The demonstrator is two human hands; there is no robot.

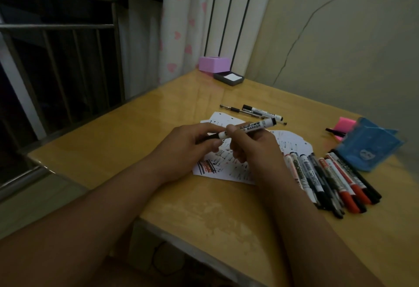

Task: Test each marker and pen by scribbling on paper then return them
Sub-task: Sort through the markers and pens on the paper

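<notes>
Over the paper, both hands hold one marker clear of the surface, tilted so that its black far end points up and away from the paper's near edge. The right hand has a narrow grip, thumb and fingers pinching the white barrel printed with the word MARKER. The left hand curls its fingers round the marker's dark near end; whether that end is a cap fully seated or partly off cannot be told. The paper lies flat on the surface under the hands, a white sheet with punched holes along its far edge, covered in short black strokes, with a patch of red and black lines at its near left corner. Touching the paper's right edge is a row of markers and pens, lying side by side with black and red caps toward the person. Just beyond the paper's far edge lie two more pens, close together. Farther right of the paper, past the row, a blue pouch stands beside a pink pad with a black pen on it. Well beyond the paper, at the surface's far corner, sit a pink box and a dark tray holding white slips.
</notes>
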